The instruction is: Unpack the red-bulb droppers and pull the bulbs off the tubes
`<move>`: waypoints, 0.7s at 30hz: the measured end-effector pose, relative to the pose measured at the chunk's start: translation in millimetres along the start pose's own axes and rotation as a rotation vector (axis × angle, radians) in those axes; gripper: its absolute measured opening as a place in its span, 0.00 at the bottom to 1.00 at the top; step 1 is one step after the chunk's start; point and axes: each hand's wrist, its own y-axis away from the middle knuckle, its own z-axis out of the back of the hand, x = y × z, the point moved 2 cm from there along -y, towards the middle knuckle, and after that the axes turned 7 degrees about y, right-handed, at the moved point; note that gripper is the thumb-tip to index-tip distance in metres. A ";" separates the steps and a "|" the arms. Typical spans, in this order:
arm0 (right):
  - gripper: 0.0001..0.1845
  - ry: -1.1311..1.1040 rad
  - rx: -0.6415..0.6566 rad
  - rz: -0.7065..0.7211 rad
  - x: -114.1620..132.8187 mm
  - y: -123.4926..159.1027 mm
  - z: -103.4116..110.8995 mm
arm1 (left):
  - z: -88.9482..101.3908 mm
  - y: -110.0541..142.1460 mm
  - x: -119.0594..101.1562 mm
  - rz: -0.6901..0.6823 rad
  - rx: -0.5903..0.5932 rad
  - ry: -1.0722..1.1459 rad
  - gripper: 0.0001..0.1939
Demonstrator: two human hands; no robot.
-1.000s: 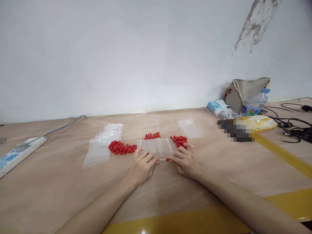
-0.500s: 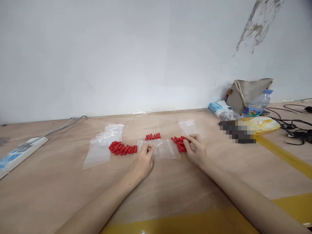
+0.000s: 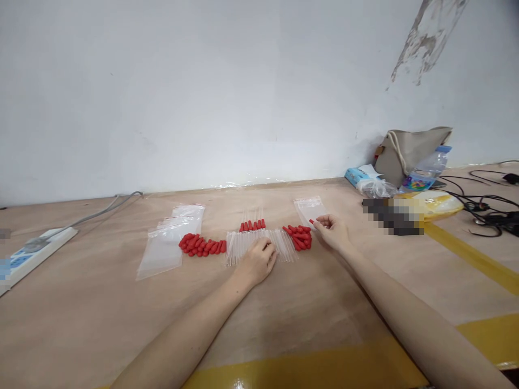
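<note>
A row of clear thin tubes (image 3: 243, 246) lies on the wooden table (image 3: 101, 302). My left hand (image 3: 257, 262) rests on the row's middle with its fingers curled over some tubes. My right hand (image 3: 333, 231) is to the right of a heap of red rubber bulbs (image 3: 299, 236) and pinches one red bulb (image 3: 311, 221) between its fingertips. A second heap of red bulbs (image 3: 201, 245) lies left of the tubes. Behind the row lie a few tubes fitted with red bulbs (image 3: 252, 225).
Clear zip bags (image 3: 168, 240) lie at the left, another zip bag (image 3: 310, 208) behind my right hand. A power strip (image 3: 34, 251) sits far left. A beige bag (image 3: 409, 151), water bottle (image 3: 425, 170), tissue pack and black cables (image 3: 486, 210) crowd the back right. Yellow tape marks the table.
My right hand left the tubes, went to the right bulb heap and came up pinching one bulb. My left hand slid right along the tube row and curled over it.
</note>
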 end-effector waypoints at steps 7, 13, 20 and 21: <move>0.12 0.148 0.112 -0.065 -10.9 2.1 8.9 | 1.3 -0.4 -5.2 0.017 0.054 -0.019 0.13; 0.14 0.183 0.183 -0.067 -8.7 5.1 5.5 | 18.5 -10.6 13.7 0.261 -0.096 -0.118 0.12; 0.15 0.219 0.164 -0.075 -7.3 3.0 8.1 | 11.7 -52.2 53.1 0.587 0.042 -0.235 0.09; 0.15 0.224 0.156 -0.076 -7.2 3.2 8.0 | 8.0 -58.5 55.5 0.594 0.049 -0.233 0.09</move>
